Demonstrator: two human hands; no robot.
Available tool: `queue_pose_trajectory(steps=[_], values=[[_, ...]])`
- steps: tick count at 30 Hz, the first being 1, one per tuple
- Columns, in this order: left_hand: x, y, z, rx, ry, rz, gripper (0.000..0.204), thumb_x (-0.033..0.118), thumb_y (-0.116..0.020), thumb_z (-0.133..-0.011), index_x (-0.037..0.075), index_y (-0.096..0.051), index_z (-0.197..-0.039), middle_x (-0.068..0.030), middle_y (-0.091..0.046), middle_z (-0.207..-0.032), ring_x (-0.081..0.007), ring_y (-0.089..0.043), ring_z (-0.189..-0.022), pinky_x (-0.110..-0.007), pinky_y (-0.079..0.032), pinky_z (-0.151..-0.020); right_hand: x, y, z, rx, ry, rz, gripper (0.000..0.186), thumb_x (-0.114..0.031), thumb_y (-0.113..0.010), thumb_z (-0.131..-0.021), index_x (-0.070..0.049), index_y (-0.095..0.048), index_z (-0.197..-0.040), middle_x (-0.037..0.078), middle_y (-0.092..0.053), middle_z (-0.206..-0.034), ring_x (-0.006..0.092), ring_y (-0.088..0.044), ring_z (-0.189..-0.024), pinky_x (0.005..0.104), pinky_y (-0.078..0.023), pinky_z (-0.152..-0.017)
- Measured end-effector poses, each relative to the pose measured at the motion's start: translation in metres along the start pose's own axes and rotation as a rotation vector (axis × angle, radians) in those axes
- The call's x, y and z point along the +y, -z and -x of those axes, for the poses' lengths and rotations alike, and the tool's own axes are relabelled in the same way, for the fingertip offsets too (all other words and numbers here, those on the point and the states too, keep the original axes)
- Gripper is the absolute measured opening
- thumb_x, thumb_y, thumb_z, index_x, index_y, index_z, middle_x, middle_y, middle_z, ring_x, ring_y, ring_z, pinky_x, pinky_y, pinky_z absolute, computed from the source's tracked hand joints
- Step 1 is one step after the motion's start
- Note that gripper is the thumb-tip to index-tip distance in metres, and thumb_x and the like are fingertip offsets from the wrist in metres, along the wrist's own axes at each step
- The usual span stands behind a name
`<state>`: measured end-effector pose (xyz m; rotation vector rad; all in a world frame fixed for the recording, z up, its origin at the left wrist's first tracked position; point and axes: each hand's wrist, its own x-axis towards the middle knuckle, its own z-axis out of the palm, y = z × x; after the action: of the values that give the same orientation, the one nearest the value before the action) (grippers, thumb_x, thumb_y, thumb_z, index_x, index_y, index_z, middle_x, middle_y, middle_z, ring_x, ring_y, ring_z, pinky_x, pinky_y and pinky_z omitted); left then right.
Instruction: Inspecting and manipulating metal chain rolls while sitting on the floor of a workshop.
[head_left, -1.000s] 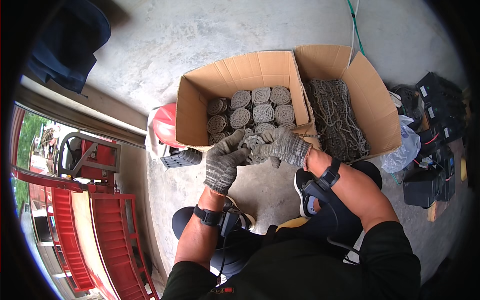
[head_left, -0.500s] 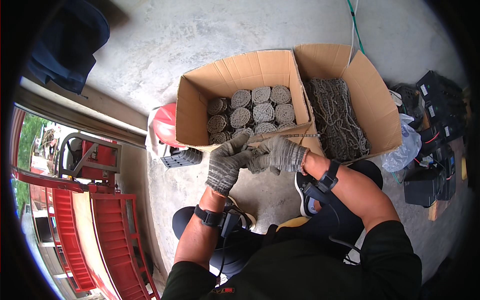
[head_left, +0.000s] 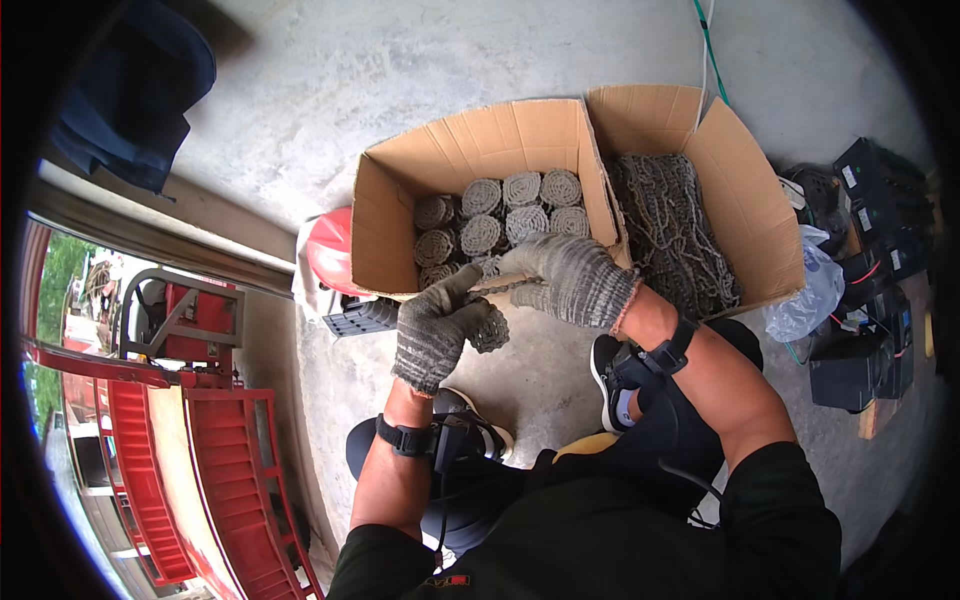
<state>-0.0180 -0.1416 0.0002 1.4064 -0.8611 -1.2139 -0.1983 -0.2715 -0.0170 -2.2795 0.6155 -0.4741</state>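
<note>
Both my hands wear grey knit gloves. In my left hand [head_left: 437,335] is a partly rolled metal chain [head_left: 489,331], its round coil sticking out beside the fingers. A short strand of the chain runs across to my right hand [head_left: 580,280], whose fingers are closed on it. The two hands are a little apart, in front of the near wall of a cardboard box [head_left: 470,135]. Inside that box stand several rolled chains [head_left: 482,234] in rows; my right hand hides some of the nearest ones.
A second cardboard box [head_left: 757,210] on the right holds loose, unrolled chains [head_left: 665,225]. Black batteries [head_left: 850,370] and a clear plastic bag [head_left: 805,285] lie farther right. To the left are a red rounded object [head_left: 331,250], a black crate [head_left: 362,317] and a red machine [head_left: 230,460].
My hands have drawn apart, the left one shifting left and the right one up and over the box edge. The coil and the strand between them now show.
</note>
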Motion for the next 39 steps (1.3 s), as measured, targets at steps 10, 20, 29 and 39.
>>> queue_pose_trajectory(steps=[10, 20, 29, 39], values=[[0.007, 0.003, 0.001, 0.034, -0.079, -0.111, 0.049, -0.012, -0.062, -0.084, -0.007, -0.054, -0.132, -0.0107, -0.07, -0.085, -0.014, -0.065, -0.066, -0.028, -0.055, -0.059, 0.007, 0.009, -0.016, -0.228, 0.011, -0.136, 0.031, -0.033, -0.066, -0.088, -0.008, -0.072, -0.104, 0.016, -0.07, -0.094, 0.0339, -0.067, -0.087, 0.0424, -0.052, -0.078], [0.013, 0.001, -0.009, 0.176, -0.129, 0.105, 0.05, -0.012, -0.06, -0.084, -0.001, -0.056, -0.132, -0.0125, -0.071, -0.097, -0.0168, -0.067, -0.065, -0.03, -0.057, -0.055, 0.006, 0.01, -0.02, -0.295, -0.294, -0.599, 0.024, -0.027, -0.069, -0.091, -0.005, -0.069, -0.102, 0.004, -0.065, -0.07, 0.0087, -0.056, -0.059, 0.0258, -0.048, -0.056], [0.007, -0.018, -0.033, 0.408, -0.344, 0.176, 0.047, -0.007, -0.063, -0.084, -0.005, -0.056, -0.131, -0.0101, -0.07, -0.109, -0.0126, -0.066, -0.084, -0.024, -0.055, -0.072, 0.0, -0.005, -0.018, -0.135, -0.262, -0.784, 0.021, -0.02, -0.07, -0.091, -0.002, -0.066, -0.099, 0.003, -0.066, -0.076, 0.0076, -0.058, -0.061, 0.0241, -0.049, -0.056], [0.003, -0.029, -0.058, 0.368, -0.338, 0.221, 0.049, -0.005, -0.067, -0.084, -0.008, -0.056, -0.131, -0.0123, -0.066, -0.122, -0.0137, -0.063, -0.101, -0.026, -0.052, -0.085, -0.003, -0.001, -0.015, 0.108, -0.047, -0.396, 0.015, -0.019, -0.066, -0.093, -0.005, -0.064, -0.095, 0.005, -0.059, -0.075, 0.0115, -0.054, -0.064, 0.029, -0.046, -0.057]])
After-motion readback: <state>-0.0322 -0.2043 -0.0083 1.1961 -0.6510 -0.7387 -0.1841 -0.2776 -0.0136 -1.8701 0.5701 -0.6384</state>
